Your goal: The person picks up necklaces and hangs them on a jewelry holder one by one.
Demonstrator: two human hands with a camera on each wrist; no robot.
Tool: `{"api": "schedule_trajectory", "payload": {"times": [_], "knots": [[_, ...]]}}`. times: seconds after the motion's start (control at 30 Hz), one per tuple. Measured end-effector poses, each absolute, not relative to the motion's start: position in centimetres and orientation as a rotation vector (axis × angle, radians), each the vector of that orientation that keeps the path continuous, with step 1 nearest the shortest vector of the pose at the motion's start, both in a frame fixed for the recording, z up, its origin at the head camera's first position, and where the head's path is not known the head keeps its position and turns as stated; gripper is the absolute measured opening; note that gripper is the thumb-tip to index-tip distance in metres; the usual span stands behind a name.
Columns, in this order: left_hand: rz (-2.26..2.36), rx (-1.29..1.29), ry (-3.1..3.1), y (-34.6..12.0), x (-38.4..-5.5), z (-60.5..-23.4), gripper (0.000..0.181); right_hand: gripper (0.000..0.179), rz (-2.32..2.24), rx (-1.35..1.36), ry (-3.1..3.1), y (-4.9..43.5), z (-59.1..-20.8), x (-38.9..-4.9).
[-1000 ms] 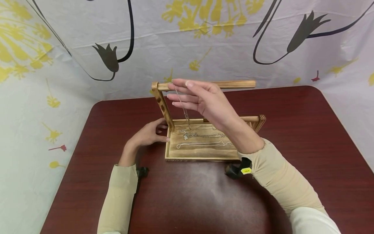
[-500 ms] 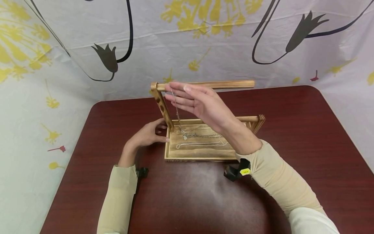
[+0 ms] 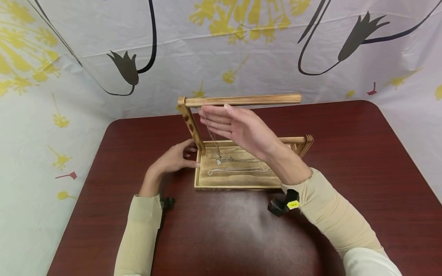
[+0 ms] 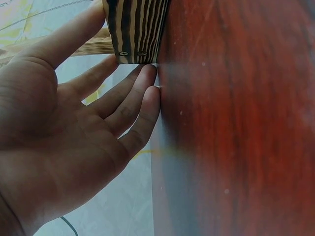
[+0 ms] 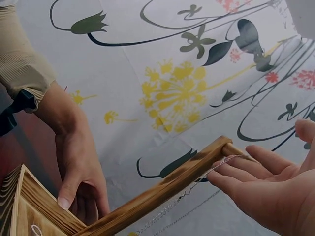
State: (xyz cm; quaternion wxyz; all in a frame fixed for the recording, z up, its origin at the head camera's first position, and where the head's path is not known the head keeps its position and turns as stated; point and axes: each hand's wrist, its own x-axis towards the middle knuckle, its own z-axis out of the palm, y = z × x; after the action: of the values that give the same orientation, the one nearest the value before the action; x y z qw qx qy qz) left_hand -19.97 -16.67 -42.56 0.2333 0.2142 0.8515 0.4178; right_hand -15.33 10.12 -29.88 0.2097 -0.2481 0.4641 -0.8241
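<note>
My right hand (image 3: 250, 128) is just below the wooden bar (image 3: 248, 100) of a jewelry stand, its fingers straight. A thin silver necklace (image 3: 208, 128) drapes over the bar near its left end and hangs past the fingertips; the right wrist view shows the chain (image 5: 184, 193) running right at those fingers. My left hand (image 3: 173, 157) is at the stand's left end, thumb on the tray's side wall and loosely bent fingers by its back corner. In the left wrist view the fingertips touch around the striped wooden end (image 4: 138, 29).
More silver necklaces (image 3: 238, 170) lie in the stand's wooden tray (image 3: 238, 182), partly hidden by my right forearm. A slotted wooden piece (image 3: 304, 145) rises at the tray's right end. The dark red table (image 3: 224, 230) meets a patterned cloth (image 3: 259, 69) behind.
My right hand has lowered slightly from the bar, uncovering its left part. The necklace now shows looped over the bar, hanging down toward the tray. The left hand has stayed put.
</note>
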Motion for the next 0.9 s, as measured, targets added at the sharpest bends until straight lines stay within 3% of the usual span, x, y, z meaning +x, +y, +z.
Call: {"api": "schedule_trajectory", "payload": {"times": [0.4, 0.67, 0.9], "knots": [[1.145, 0.593, 2.332, -16.7, -20.0, -42.4, 0.087, 0.075, -2.321, -0.646, 1.24, 10.9, -31.3, -15.3], [1.14, 0.589, 2.338, -16.7, -20.0, -42.4, 0.087, 0.07, -2.34, -0.629, 1.206, 11.4, -31.7, -15.2], [1.134, 0.58, 2.339, -16.7, -20.1, -42.6, 0.087, 0.055, -2.347, -0.606, 1.238, 12.6, -32.3, -15.1]]}}
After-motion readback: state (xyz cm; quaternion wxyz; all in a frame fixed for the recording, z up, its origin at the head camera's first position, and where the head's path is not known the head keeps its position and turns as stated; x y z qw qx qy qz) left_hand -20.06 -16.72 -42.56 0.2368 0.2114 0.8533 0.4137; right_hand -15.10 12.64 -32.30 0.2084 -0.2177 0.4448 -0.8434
